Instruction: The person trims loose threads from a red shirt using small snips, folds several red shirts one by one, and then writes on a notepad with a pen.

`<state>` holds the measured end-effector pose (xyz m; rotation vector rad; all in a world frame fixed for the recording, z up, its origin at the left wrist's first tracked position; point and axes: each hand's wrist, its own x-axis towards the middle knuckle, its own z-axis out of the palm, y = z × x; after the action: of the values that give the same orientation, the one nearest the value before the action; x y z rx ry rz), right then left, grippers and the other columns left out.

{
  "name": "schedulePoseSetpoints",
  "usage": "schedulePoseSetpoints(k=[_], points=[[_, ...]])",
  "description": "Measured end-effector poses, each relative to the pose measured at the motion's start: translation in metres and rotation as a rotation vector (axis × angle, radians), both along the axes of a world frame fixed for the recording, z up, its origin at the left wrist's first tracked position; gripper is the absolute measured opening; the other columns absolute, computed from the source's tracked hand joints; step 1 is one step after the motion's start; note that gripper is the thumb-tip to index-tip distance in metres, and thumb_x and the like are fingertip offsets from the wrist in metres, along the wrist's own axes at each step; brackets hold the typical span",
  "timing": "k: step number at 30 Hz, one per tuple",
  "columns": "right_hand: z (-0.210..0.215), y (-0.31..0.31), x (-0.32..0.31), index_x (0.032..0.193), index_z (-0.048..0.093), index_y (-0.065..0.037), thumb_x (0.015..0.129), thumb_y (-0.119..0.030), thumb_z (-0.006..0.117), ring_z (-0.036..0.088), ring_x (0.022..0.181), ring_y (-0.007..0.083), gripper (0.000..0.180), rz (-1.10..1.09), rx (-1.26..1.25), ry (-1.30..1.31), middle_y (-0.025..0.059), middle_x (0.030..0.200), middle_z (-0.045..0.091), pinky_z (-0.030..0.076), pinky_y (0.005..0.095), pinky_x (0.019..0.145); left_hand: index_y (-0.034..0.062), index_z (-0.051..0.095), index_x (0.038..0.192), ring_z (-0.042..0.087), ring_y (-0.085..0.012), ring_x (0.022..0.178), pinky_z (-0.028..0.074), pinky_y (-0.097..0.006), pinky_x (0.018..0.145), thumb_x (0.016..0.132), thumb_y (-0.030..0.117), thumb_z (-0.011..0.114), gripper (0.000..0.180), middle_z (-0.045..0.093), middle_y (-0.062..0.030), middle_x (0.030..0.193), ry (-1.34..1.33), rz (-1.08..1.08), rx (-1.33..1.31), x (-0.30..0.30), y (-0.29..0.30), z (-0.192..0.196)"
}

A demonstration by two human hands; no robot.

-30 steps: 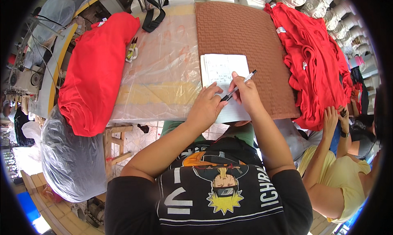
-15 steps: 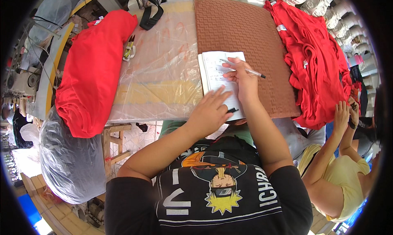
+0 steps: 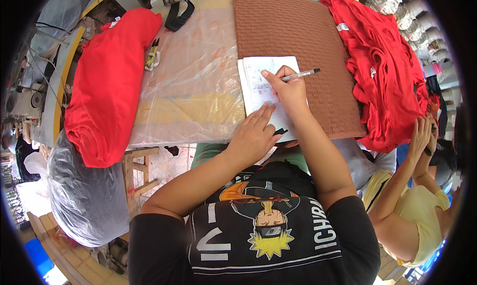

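Observation:
An open notebook (image 3: 280, 117) with handwriting on its upper page area lies in front of me. My right hand (image 3: 290, 91) is closed round a clear pen (image 3: 301, 75) with a black end, its hidden tip down at the page. My left hand (image 3: 254, 131) rests on the notebook's lower left part, some fingers stretched over the paper. A small black piece, apparently the pen cap (image 3: 281, 131), sticks out between its thumb and a bent finger.
Under the notebook is a brown textured mat (image 3: 325, 108) on a plastic-covered table (image 3: 191, 86). Red cloth lies in a bundle (image 3: 107, 86) at left and a pile (image 3: 382, 76) at right. Thread snips (image 3: 152, 56) lie by the bundle. A person in yellow (image 3: 412, 215) handles the pile.
My right hand has turned the pen from lying loosely across the fingers to a writing grip on the page. My left hand has settled on the paper. The view has shifted slightly.

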<state>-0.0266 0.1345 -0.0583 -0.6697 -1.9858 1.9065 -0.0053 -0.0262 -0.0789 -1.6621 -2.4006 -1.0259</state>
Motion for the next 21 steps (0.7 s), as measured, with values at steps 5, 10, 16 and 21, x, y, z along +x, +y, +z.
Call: schedulePoseSetpoints(k=[5,10,16,21], points=[[-0.015,0.0,0.002,0.055,0.044,-0.006,0.083,-0.015,0.064,0.033,0.049,0.0043,0.035,0.031,0.189,0.132,-0.0039,0.049,0.042,0.027,0.0243,0.044,-0.0013,0.053,0.076,0.039,-0.0405,0.124,0.035,-0.046,0.1,0.082,0.021,0.063,0.025,0.041,-0.0275,0.131,0.005,0.061,0.009,0.005,0.0,0.0],[-0.018,-0.004,0.002,0.057,0.044,-0.004,0.082,-0.013,0.062,0.032,0.048,0.0054,0.033,0.038,0.358,0.122,-0.0019,0.047,0.041,0.029,0.0263,0.043,-0.0012,0.054,0.076,0.039,-0.0402,0.125,0.034,-0.046,0.101,0.084,0.022,0.061,0.026,0.041,-0.028,0.131,-0.006,0.047,-0.001,0.003,-0.001,-0.002],[-0.015,-0.008,0.003,0.058,0.047,-0.003,0.081,-0.015,0.062,0.033,0.045,0.0069,0.031,0.041,0.44,0.067,0.0018,0.045,0.043,0.031,0.0283,0.041,-0.0013,0.054,0.076,0.038,-0.0398,0.125,0.033,-0.046,0.102,0.085,0.024,0.059,0.027,0.042,-0.0287,0.13,-0.01,0.045,-0.008,0.002,-0.001,-0.002],[-0.012,-0.008,0.002,0.058,0.047,-0.002,0.081,-0.016,0.062,0.034,0.044,0.0078,0.03,0.045,0.461,0.044,0.0029,0.045,0.043,0.031,0.0284,0.041,-0.0013,0.054,0.076,0.038,-0.0397,0.125,0.033,-0.046,0.102,0.085,0.024,0.059,0.027,0.042,-0.0287,0.13,-0.012,0.048,-0.013,0.002,-0.001,0.0]])
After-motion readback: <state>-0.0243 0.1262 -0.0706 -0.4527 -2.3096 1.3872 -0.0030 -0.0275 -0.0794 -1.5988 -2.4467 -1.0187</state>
